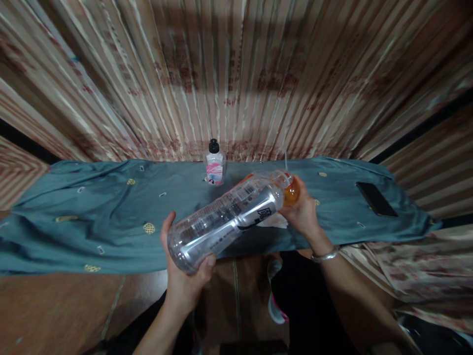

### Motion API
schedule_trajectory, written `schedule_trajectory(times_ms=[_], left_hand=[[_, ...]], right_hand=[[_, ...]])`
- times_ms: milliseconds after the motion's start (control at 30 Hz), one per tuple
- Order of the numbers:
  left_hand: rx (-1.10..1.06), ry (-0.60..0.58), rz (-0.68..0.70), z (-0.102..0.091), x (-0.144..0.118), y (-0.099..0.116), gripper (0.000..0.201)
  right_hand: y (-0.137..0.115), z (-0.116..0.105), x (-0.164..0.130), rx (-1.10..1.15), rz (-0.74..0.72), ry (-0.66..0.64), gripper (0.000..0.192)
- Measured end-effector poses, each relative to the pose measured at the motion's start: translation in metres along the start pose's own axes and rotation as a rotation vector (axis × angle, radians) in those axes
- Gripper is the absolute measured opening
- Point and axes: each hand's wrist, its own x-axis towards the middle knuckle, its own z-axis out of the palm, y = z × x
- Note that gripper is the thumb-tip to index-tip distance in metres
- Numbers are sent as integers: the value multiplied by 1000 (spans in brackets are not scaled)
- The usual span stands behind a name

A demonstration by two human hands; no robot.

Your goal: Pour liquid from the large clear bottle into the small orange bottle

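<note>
Hands: left hand (pixel 185 276) grips tilted clear bottle (pixel 225 219); right hand (pixel 303 212) clasps orange bottle (pixel 290 190).

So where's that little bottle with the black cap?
In the head view, the small black-capped bottle stands upright at the far edge of the teal cloth, near the middle, just beyond the big clear bottle.

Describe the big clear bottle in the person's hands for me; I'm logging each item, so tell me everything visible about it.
The large clear plastic bottle looks empty and see-through, with small printed text and a barcode along its side and a dark character near its shoulder. It is tilted almost flat, base towards the camera, neck pointing away. The left hand cups its base from beneath; the right hand is at its neck end, where something orange shows. It is held above the teal cloth, not resting on it.
</note>
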Motion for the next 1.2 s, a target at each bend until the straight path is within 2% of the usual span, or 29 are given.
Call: schedule_trajectory(times_ms=[367,667,833,1000,1200], left_hand=[[8,4,2,-1,1,-1,110],[-5,20,13,4,2,3,107],[-23,-8,-1,3,2,2,107],[-36,-28,13,3,2,1,105],[-51,101,30,16,2,6,107]], right_hand=[[0,0,0,14,32,-8,90],[-2,-1,1,-16,19,-9,86],[2,0,0,10,45,-39,91],[2,1,0,5,21,-16,87],[-2,-1,1,-23,18,-18,87]])
